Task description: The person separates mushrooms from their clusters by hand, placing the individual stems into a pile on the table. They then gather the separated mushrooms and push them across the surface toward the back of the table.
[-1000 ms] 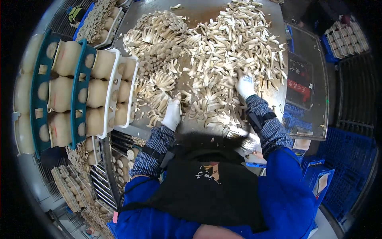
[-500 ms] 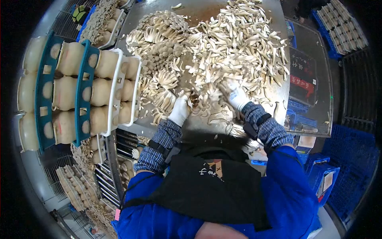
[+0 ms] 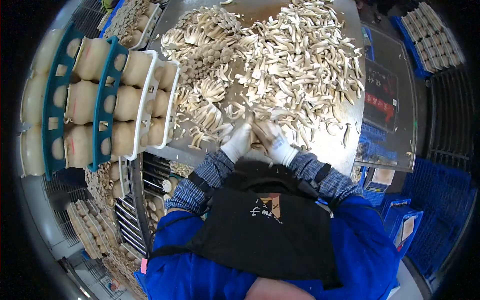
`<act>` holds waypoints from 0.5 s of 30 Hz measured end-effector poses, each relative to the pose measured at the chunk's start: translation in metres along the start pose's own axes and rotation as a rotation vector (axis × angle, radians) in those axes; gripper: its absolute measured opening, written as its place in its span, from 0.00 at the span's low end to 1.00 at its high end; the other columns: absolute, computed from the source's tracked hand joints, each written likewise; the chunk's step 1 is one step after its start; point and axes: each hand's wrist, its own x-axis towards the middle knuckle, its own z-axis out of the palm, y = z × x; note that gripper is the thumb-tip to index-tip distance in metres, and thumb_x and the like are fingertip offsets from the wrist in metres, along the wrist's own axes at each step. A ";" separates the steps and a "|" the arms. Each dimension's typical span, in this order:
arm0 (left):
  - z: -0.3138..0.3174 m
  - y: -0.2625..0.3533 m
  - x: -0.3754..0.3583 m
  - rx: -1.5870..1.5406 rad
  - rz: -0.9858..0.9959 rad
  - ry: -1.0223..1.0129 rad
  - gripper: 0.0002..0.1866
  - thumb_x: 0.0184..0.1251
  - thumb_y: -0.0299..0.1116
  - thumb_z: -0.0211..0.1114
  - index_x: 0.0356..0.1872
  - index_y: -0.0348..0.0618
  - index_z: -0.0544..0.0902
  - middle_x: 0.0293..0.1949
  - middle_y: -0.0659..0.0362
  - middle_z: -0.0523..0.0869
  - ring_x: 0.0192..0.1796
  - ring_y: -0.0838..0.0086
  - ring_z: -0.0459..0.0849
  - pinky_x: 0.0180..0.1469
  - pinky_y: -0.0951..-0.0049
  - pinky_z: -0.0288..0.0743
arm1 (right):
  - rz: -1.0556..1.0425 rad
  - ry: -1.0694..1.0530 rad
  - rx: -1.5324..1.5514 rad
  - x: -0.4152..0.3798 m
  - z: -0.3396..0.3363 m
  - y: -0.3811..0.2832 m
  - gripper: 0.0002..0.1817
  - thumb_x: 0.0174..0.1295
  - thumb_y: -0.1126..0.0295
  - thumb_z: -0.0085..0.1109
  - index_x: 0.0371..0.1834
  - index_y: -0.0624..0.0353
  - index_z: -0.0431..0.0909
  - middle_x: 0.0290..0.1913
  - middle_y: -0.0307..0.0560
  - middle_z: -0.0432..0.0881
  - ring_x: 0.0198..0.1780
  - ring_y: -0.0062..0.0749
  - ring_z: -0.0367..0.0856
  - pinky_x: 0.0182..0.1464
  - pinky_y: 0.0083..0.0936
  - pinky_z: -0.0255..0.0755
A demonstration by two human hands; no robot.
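Observation:
Both gloved hands meet low over the near part of the metal table (image 3: 232, 100). My left hand (image 3: 239, 142) has its fingers pressed together, pointing away from me. Against it, my right hand (image 3: 272, 139) is closed, its glove stained at the fingers. A small brownish patch shows between them, but what they hold is hidden. Ahead and to the right spreads a heap of loose mushrooms (image 3: 300, 65) with pale stems. Mushroom clusters (image 3: 207, 52) with grey-brown caps lie to the left. Smaller clumps (image 3: 207, 115) are beside my left hand.
On the left, bottles (image 3: 82, 102) stack sideways in teal racks (image 3: 102, 110) and white racks (image 3: 144, 107). A roller conveyor (image 3: 132, 225) runs below them. To the right are a dark side table (image 3: 387, 80), blue crates (image 3: 400, 220) and another bottle tray (image 3: 432, 37).
My right hand has moved left and towards me from the loose heap to meet my left hand. The left has shifted slightly right and nearer; the brown clump beside it no longer shows clearly.

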 end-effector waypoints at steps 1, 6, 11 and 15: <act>-0.015 -0.018 0.002 0.153 0.025 -0.007 0.35 0.75 0.62 0.38 0.65 0.42 0.70 0.61 0.53 0.78 0.61 0.68 0.77 0.59 0.64 0.75 | 0.074 -0.024 0.123 -0.008 -0.007 0.000 0.28 0.57 0.69 0.60 0.64 0.55 0.70 0.54 0.54 0.76 0.53 0.46 0.77 0.50 0.34 0.75; -0.057 -0.044 0.009 0.984 0.076 0.111 0.30 0.74 0.53 0.53 0.62 0.35 0.72 0.56 0.51 0.80 0.60 0.64 0.77 0.58 0.67 0.74 | 0.716 0.078 0.356 -0.112 -0.035 0.025 0.17 0.64 0.79 0.52 0.57 0.62 0.74 0.45 0.58 0.83 0.48 0.45 0.84 0.50 0.35 0.78; -0.085 -0.017 0.013 2.013 0.323 0.414 0.37 0.53 0.48 0.72 0.61 0.38 0.70 0.54 0.45 0.75 0.55 0.53 0.77 0.55 0.58 0.73 | 1.029 0.299 -0.146 -0.248 -0.104 0.064 0.18 0.70 0.69 0.50 0.59 0.66 0.74 0.51 0.59 0.82 0.53 0.48 0.81 0.57 0.36 0.74; -0.068 -0.022 0.042 1.992 0.119 0.264 0.34 0.54 0.49 0.70 0.57 0.38 0.72 0.53 0.44 0.77 0.54 0.50 0.78 0.54 0.55 0.74 | 1.285 0.160 -0.524 -0.324 -0.128 0.094 0.29 0.65 0.60 0.57 0.65 0.66 0.67 0.58 0.66 0.75 0.57 0.58 0.75 0.59 0.43 0.70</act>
